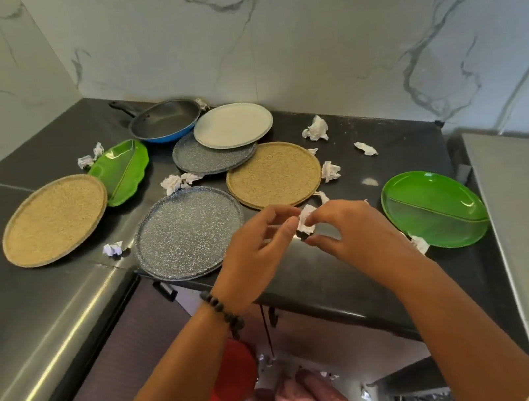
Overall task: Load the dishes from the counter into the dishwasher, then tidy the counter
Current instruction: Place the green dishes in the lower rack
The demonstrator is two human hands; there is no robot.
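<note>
From the head camera I see my left hand (256, 246) and right hand (348, 235) meeting just above the front edge of the dark counter (353, 269), both pinching one crumpled paper scrap (305, 223) between their fingertips. Taking the near grey speckled plate (189, 234) as my landmark: the scrap is held just to its right; a tan plate (273, 174) lies behind and right of it; another tan plate (54, 219) sits to its left; a green divided dish (434, 208) lies far right; the blue-sided frying pan (165, 120) is well behind it by the wall.
</note>
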